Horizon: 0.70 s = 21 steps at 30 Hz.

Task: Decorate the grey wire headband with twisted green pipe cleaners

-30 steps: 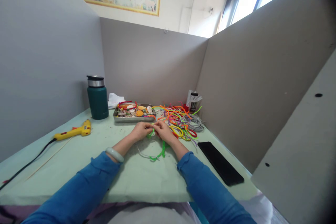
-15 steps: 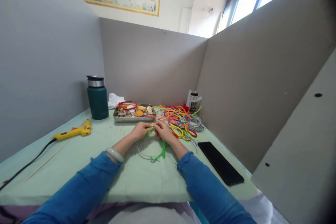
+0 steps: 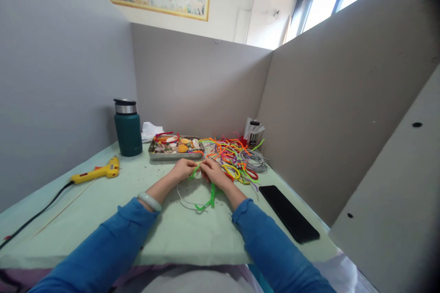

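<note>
My left hand [image 3: 184, 169] and my right hand [image 3: 212, 171] meet over the middle of the table, fingertips pinched close together. Between them is a green pipe cleaner [image 3: 211, 199], which both hands grip; part of it is hidden behind the fingers. Its fuzzy lower end hangs below my right hand and bends to the left. A thin pale wire [image 3: 181, 198] curves in a loop below the hands and meets the green strand near its low end. Just beyond my right hand lies a tangled pile of coloured pipe cleaners [image 3: 229, 152].
A metal tray [image 3: 176, 157] of shells stands behind my left hand. Further left are a green bottle [image 3: 128, 130], a yellow glue gun [image 3: 99, 171] with its cord, and a thin stick [image 3: 65, 207]. A black phone [image 3: 288, 213] lies at right. Grey partitions [image 3: 199, 82] enclose the table.
The hanging green end and the wire loop have shifted slightly to the left and up. Both hands keep their pinch, with only small finger movement.
</note>
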Each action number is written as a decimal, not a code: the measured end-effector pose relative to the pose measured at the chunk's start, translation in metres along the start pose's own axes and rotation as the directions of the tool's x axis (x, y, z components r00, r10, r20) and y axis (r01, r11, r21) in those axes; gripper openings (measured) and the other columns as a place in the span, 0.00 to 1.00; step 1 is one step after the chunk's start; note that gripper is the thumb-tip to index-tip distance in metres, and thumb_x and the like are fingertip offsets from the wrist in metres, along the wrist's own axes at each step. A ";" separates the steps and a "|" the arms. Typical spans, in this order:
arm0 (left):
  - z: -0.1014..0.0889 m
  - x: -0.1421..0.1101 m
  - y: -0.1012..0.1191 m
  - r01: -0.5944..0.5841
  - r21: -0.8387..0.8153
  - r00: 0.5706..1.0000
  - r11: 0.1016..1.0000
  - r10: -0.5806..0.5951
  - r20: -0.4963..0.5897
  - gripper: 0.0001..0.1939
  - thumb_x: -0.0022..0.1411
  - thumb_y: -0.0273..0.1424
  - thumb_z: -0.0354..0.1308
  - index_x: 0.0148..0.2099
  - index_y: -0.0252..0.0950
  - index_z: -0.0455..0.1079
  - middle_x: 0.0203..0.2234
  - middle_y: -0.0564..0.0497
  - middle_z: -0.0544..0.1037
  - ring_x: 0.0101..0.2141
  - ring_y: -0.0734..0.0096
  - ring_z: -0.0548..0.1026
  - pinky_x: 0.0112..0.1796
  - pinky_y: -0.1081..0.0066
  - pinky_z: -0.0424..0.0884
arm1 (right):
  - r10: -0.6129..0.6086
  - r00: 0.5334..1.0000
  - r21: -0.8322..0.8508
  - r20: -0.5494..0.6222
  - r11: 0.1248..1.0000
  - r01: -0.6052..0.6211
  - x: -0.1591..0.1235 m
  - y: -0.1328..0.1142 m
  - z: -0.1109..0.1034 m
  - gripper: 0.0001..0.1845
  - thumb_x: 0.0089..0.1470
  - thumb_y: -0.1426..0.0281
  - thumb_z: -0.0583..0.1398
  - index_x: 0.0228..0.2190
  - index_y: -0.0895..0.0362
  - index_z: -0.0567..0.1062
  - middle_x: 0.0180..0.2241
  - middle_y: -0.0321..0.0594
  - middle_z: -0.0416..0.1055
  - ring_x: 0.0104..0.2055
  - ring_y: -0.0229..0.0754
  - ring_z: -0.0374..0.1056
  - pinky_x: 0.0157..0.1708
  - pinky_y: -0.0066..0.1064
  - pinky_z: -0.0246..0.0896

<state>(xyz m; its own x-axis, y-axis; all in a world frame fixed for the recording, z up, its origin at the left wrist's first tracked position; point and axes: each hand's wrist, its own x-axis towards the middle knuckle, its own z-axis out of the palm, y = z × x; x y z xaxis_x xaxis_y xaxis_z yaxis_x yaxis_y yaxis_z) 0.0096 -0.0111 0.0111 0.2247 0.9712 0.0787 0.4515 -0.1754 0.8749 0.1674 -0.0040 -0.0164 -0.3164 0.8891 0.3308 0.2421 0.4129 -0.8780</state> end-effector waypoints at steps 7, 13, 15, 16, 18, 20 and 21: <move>-0.001 0.002 -0.002 0.031 0.009 1.000 0.999 -0.031 -0.007 0.24 0.42 0.49 0.62 0.28 0.30 0.73 0.09 0.59 0.57 0.12 0.81 0.52 0.15 0.74 0.48 | 0.001 0.999 0.002 0.045 1.000 -0.001 0.000 0.003 -0.001 0.09 0.52 0.65 0.54 0.34 0.57 0.68 0.20 0.30 0.65 0.15 0.30 0.56 0.14 0.21 0.51; -0.001 0.002 -0.004 0.007 0.045 1.000 0.999 -0.006 -0.013 0.24 0.42 0.48 0.61 0.30 0.29 0.74 0.10 0.58 0.58 0.12 0.82 0.52 0.16 0.74 0.48 | 0.020 0.998 -0.045 0.053 0.999 -0.017 -0.003 -0.001 -0.001 0.12 0.50 0.63 0.57 0.36 0.57 0.67 0.19 0.30 0.65 0.16 0.32 0.59 0.16 0.22 0.53; -0.001 0.002 -0.004 -0.006 0.042 1.000 0.999 0.007 -0.015 0.25 0.41 0.49 0.62 0.29 0.29 0.74 0.10 0.58 0.58 0.13 0.82 0.52 0.17 0.74 0.47 | 0.017 0.999 -0.067 0.044 0.998 -0.014 -0.004 -0.003 -0.001 0.12 0.51 0.62 0.57 0.35 0.57 0.68 0.20 0.31 0.66 0.16 0.32 0.59 0.16 0.22 0.52; -0.001 0.002 -0.003 -0.018 0.040 1.000 0.999 0.019 -0.014 0.25 0.40 0.49 0.62 0.28 0.29 0.74 0.10 0.58 0.58 0.13 0.82 0.52 0.17 0.74 0.47 | 0.015 0.999 -0.076 0.038 0.997 -0.012 -0.005 -0.004 -0.001 0.12 0.52 0.62 0.56 0.35 0.57 0.68 0.20 0.31 0.66 0.16 0.31 0.58 0.16 0.22 0.52; -0.001 0.001 -0.003 -0.043 0.048 0.999 0.998 0.044 -0.007 0.25 0.39 0.50 0.62 0.27 0.29 0.74 0.10 0.58 0.57 0.14 0.82 0.51 0.18 0.74 0.46 | 0.002 1.000 -0.089 0.024 0.996 0.000 -0.005 -0.005 -0.001 0.12 0.54 0.61 0.55 0.33 0.57 0.68 0.19 0.31 0.65 0.16 0.31 0.57 0.16 0.21 0.51; -0.002 0.001 -0.003 -0.064 0.074 0.998 0.995 0.063 0.011 0.25 0.40 0.50 0.62 0.26 0.30 0.74 0.09 0.58 0.56 0.15 0.81 0.51 0.19 0.73 0.46 | -0.023 1.000 -0.101 0.013 0.995 0.024 -0.006 -0.006 0.000 0.13 0.55 0.59 0.53 0.32 0.57 0.68 0.18 0.31 0.64 0.16 0.30 0.57 0.16 0.21 0.51; -0.002 0.001 -0.003 -0.067 0.085 0.998 0.994 0.066 0.017 0.24 0.40 0.49 0.62 0.26 0.30 0.74 0.09 0.59 0.55 0.15 0.81 0.51 0.19 0.73 0.45 | -0.035 0.999 -0.107 0.006 0.994 0.035 -0.006 -0.007 0.000 0.14 0.56 0.59 0.53 0.31 0.57 0.68 0.18 0.30 0.64 0.16 0.30 0.57 0.16 0.21 0.51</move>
<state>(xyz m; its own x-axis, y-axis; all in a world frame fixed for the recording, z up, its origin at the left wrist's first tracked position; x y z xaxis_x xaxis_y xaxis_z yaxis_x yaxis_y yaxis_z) 0.0068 -0.0098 0.0096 0.2685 0.9547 0.1282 0.5073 -0.2533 0.8237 0.1678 -0.0118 -0.0122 -0.3305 0.8729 0.3588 0.3274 0.4626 -0.8239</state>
